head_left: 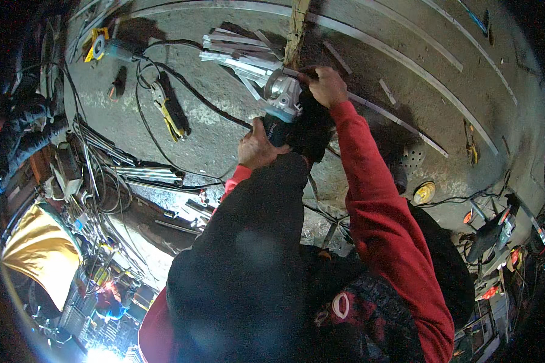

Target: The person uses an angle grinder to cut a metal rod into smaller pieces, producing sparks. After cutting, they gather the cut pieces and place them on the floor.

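My left hand [260,145] is closed round the dark body of an angle grinder [278,127], its silver gear head pointing away from me. The grinder's disc sits by a narrow metal strip [399,121] on the floor. My right hand [328,88] is closed on that strip, just right of the grinder head; its fingertips are partly hidden. Beyond my hands, a wooden bar [297,33] reaches to the strip. Cut metal pieces [236,51] lie in a pile left of the grinder.
Locking pliers [166,109] with yellow grips and a second grinder [112,49] lie to the left. Black cables [194,88] cross the floor. Long strips [406,57] lie far right, a yellow disc [424,192] nearer. Another person [109,299] is by a bright glare at lower left.
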The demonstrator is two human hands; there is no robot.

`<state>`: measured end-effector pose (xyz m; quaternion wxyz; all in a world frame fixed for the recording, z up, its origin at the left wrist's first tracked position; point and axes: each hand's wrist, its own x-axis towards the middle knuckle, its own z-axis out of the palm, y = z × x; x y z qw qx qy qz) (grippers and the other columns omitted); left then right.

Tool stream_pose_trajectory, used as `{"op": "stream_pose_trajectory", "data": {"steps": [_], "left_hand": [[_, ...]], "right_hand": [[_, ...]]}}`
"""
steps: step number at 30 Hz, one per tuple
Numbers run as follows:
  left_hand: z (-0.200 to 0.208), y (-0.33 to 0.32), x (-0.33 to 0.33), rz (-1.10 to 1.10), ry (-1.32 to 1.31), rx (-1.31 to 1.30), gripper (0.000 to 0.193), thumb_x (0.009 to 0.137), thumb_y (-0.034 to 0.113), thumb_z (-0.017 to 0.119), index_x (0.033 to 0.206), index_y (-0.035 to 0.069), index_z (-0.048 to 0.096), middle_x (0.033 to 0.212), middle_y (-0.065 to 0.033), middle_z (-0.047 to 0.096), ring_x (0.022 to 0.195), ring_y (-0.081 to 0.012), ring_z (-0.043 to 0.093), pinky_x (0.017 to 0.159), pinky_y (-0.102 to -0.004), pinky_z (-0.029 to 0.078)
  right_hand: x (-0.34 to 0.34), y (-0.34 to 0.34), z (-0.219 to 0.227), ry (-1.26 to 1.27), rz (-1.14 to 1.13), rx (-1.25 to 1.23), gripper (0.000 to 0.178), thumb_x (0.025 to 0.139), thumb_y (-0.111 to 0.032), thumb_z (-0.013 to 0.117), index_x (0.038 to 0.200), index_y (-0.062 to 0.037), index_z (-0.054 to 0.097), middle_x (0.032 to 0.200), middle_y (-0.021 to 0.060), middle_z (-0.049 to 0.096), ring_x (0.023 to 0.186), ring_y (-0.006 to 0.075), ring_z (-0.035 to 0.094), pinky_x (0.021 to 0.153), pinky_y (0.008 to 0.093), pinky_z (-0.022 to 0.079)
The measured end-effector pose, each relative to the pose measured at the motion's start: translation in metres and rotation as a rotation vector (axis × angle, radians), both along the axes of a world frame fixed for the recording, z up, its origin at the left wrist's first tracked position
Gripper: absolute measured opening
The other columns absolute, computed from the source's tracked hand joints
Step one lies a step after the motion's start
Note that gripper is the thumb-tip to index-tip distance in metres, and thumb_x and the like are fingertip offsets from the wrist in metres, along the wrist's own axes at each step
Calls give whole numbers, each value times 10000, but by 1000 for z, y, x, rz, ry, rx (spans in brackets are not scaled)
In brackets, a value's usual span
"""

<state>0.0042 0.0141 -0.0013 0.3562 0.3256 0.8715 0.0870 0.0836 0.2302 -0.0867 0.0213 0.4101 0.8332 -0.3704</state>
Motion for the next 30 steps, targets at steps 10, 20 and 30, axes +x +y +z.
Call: {"op": "stream_pose_trajectory", "data": {"steps": [10,20,30], "left_hand": [[-2,-6,-2,-59,46,38,903,591,452,806,1173,-25,306,799,-276,624,769,-456,634,684,-513,507],[7,-1,-2,-42,45,-13,876,586,463,802,1156,-4,329,832,-275,630,800,-458,631,716,-514,500],[-6,-7,-1,-32,8,24,885,588,455,803,1163,-9,317,877,-279,626,823,-462,630,728,-512,502]], "right_hand": [[-3,-7,26,-51,-15,-30,487,749,-303,606,1201,-121,605,1181,142,605,1064,330,587,919,420,473],[-2,-12,13,124,-83,128,290,836,-391,613,1023,-184,693,969,138,671,904,347,627,760,431,504],[-2,-9,10,39,-32,-35,412,766,-307,607,1144,-144,638,1116,142,630,1032,328,599,889,417,474]]}}
